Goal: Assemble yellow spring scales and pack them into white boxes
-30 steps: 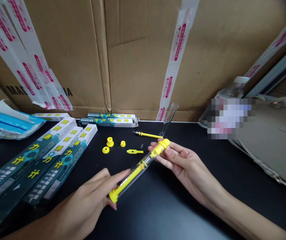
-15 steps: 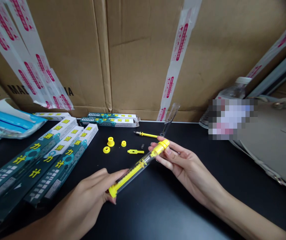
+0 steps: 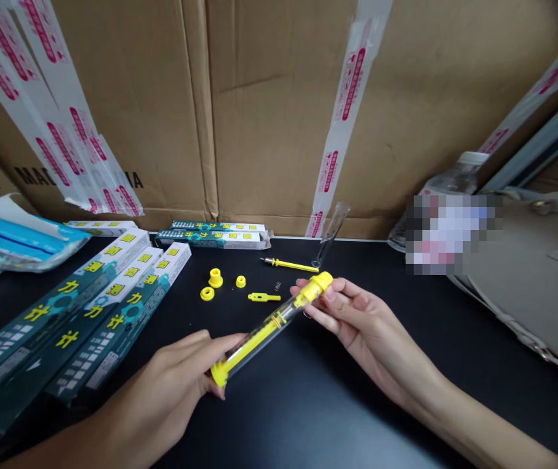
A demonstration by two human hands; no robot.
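A clear tubular spring scale (image 3: 275, 320) with a yellow inner rod and yellow end caps is held slanting above the black table. My left hand (image 3: 188, 368) is closed around its lower end, by the yellow cap nearest me. At the raised far end, the thumb and fingers of my right hand (image 3: 351, 306) pinch the other yellow cap. Beyond the scale lie loose yellow parts: a flanged cap (image 3: 215, 278), a ring (image 3: 207, 294), a small collar (image 3: 240, 281) and a slotted piece (image 3: 264, 298). A small spring (image 3: 277, 286), a thin yellow rod (image 3: 293, 265) and a clear tube (image 3: 331, 234) are close by.
Several long printed boxes (image 3: 127, 312) fill the left side, with more boxes (image 3: 215, 240) at the back. Behind them stands a large taped carton (image 3: 269, 117). A blue packet (image 3: 25, 234) is far left; a plastic bottle (image 3: 454, 179) and a beige bag (image 3: 537, 260) are right.
The forefinger of my right hand has drawn back from over the raised cap, uncovering the thin rod's end behind it. The spring scale and my left hand have barely moved.
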